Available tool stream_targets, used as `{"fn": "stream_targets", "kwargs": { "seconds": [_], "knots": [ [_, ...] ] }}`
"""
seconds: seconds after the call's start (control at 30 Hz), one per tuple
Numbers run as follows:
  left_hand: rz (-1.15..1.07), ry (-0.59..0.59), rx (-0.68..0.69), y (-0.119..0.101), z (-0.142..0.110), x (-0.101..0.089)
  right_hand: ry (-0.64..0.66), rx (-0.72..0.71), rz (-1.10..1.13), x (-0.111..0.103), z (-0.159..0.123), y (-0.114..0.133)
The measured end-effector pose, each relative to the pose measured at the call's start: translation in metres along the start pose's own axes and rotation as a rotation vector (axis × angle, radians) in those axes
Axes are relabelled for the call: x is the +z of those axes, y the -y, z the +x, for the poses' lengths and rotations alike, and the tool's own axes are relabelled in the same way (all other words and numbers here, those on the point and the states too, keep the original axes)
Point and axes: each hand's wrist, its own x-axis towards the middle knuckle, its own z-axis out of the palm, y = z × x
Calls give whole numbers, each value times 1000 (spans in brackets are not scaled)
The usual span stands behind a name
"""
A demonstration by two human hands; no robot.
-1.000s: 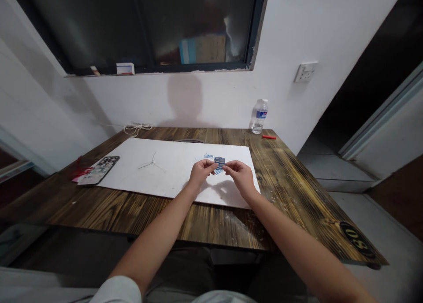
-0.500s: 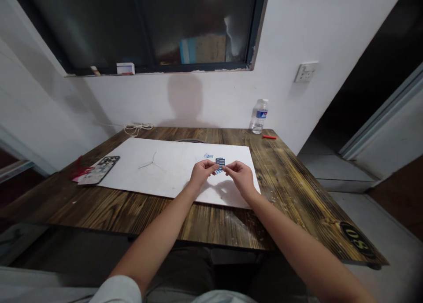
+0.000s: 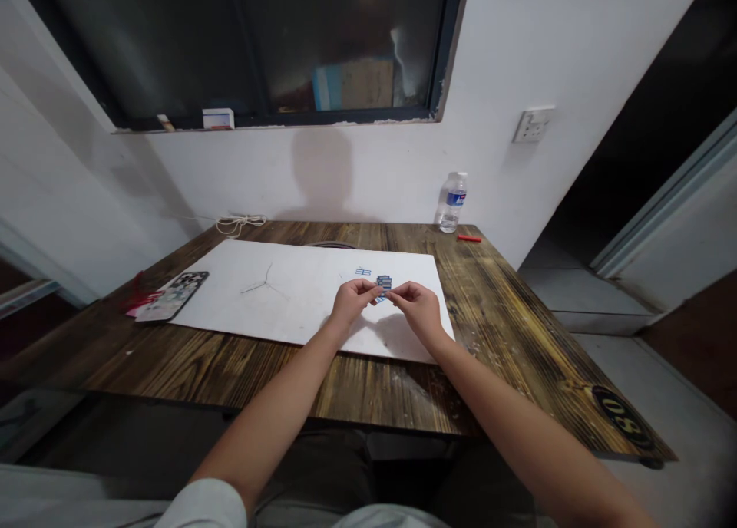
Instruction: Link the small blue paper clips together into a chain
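Note:
A small blue-and-grey piece with ladder-like bars (image 3: 385, 283) is held up between my two hands; its exact kind is too small to make out. My left hand (image 3: 349, 304) pinches its left edge with thumb and forefinger. On the opposite edge, the fingertips of my right hand (image 3: 421, 307) are closed too. Behind the hands, blue barred marks or pieces (image 3: 363, 271) lie on the white board (image 3: 305, 305). More blue shows just under the held piece, partly hidden by the fingers.
Thin dark wires or lines (image 3: 266, 283) spread over the board's left half. A patterned phone case (image 3: 183, 296) lies at its left end. Toward the wall are a coiled white cable (image 3: 240, 222), a water bottle (image 3: 453, 203) and a red stick (image 3: 469, 239) on the wooden table (image 3: 518, 344).
The held piece has turned slightly and its barred outline looks narrower between the fingers. Both hands stay nearly in place; the surroundings have not changed.

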Motion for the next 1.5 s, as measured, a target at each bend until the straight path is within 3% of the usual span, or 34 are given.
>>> {"fn": "stream_targets", "kwargs": {
  "seconds": [0.83,1.5],
  "knots": [
    [158,29,98,2,-3,-1,17,-62,-87,-1,-3,3],
    [45,-139,51,-8,1,-8,9,-47,-20,0,0,-3]
  ]
}}
